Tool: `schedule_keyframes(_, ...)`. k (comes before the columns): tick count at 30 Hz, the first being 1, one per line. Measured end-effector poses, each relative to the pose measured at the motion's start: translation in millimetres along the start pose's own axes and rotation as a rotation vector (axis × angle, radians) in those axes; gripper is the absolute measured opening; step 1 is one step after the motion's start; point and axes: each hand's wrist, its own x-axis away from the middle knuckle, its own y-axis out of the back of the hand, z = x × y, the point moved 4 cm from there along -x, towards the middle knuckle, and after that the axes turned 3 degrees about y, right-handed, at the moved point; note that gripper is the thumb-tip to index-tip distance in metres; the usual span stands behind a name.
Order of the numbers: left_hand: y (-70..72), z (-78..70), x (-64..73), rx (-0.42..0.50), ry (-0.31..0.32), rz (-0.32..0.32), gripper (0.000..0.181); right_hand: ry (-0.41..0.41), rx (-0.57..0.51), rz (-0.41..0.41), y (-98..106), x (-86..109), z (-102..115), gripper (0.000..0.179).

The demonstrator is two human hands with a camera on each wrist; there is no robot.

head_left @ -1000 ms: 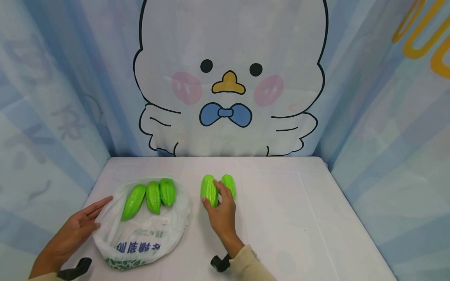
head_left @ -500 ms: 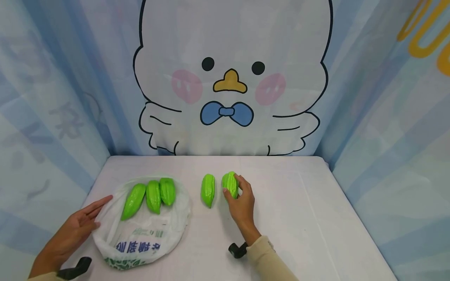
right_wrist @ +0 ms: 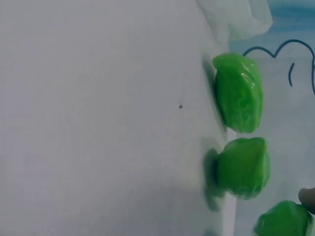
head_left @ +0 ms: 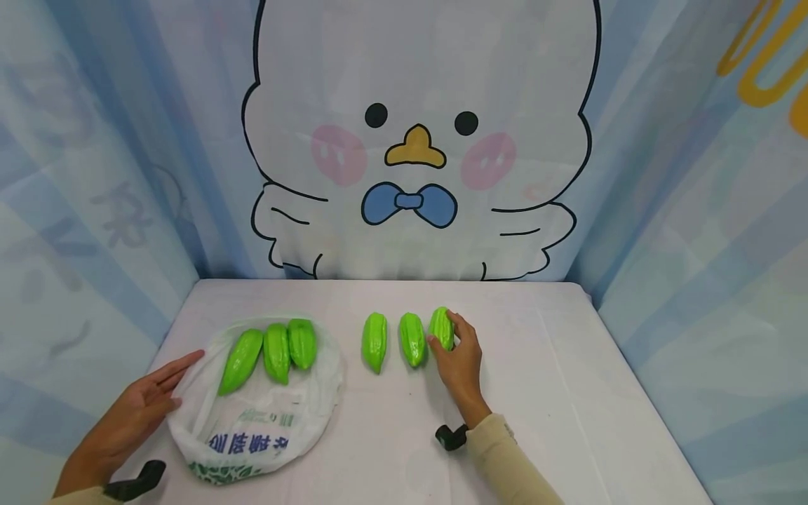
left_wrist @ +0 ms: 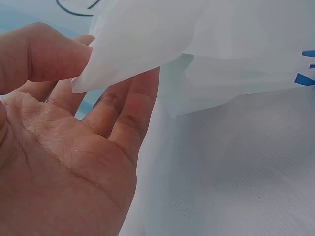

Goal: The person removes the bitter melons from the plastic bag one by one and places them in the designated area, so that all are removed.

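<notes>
My right hand (head_left: 463,361) pinches a ridged, bright-green oblong fruit (head_left: 441,328) between thumb and fingers at the right end of a short row. Two similar ones, a middle fruit (head_left: 413,340) and a left fruit (head_left: 374,342), lie on the table beside it. At the left, my left hand (head_left: 135,414) lies along the outer side of a white plastic bag (head_left: 315,421), fingers mostly straight. In the left wrist view the edge of the bag (left_wrist: 142,39) covers the fingertips. Three more green fruits (head_left: 276,353) sit in the wide, rolled-down bag.
A white-covered table (head_left: 555,421) runs back to a curtain (head_left: 416,84) with a cartoon bird. Blue printed curtains stand at both sides. In the right wrist view, part of the bag (right_wrist: 241,17) shows beyond the fruits.
My right hand has released the left fruit, then the middle one, and moved right onto the third. The left hand and bag have stayed put.
</notes>
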Motion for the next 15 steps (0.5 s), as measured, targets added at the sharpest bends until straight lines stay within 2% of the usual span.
schedule_keyframes(8, 0.4, -0.5, -0.9, 0.015, -0.016, 0.012, 0.073, -0.065, 0.057, 0.003, 10, -8.7, -19, 0.064)
schedule_keyframes(15, 0.6, -0.5, -0.2, 0.058, -0.049, 0.034, 0.074, -0.094, 0.076, 0.014, 14, -13.3, -27, 0.065)
